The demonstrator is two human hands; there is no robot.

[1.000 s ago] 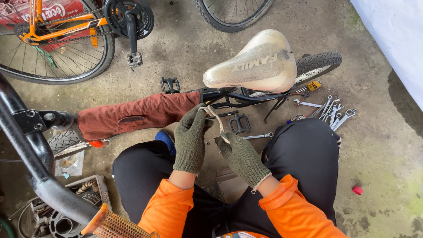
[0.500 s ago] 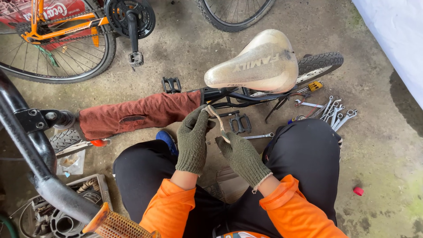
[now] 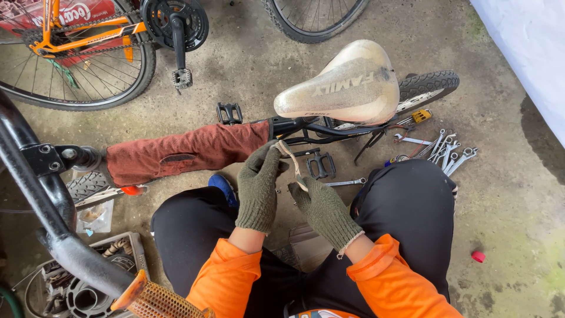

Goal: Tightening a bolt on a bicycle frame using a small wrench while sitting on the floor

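Both my hands wear olive knit gloves and hold a thin beige strip (image 3: 292, 160) between them, just below the bicycle's dark frame (image 3: 306, 126). My left hand (image 3: 259, 187) pinches the strip's upper end near the frame. My right hand (image 3: 321, 206) grips its lower end. A worn cream saddle (image 3: 344, 82) sits above the hands. A rust-red cloth (image 3: 188, 150) is wrapped around the frame tube to the left.
Several wrenches (image 3: 444, 150) lie on the concrete at right, with a loose black pedal (image 3: 321, 165) and another pedal (image 3: 229, 112) nearby. An orange bicycle (image 3: 88, 35) stands at top left. A black handlebar with orange grip (image 3: 70, 247) crosses the lower left above a parts tray (image 3: 138, 247).
My hands have stayed at the strip under the frame, shifting only slightly. Nothing else has moved.
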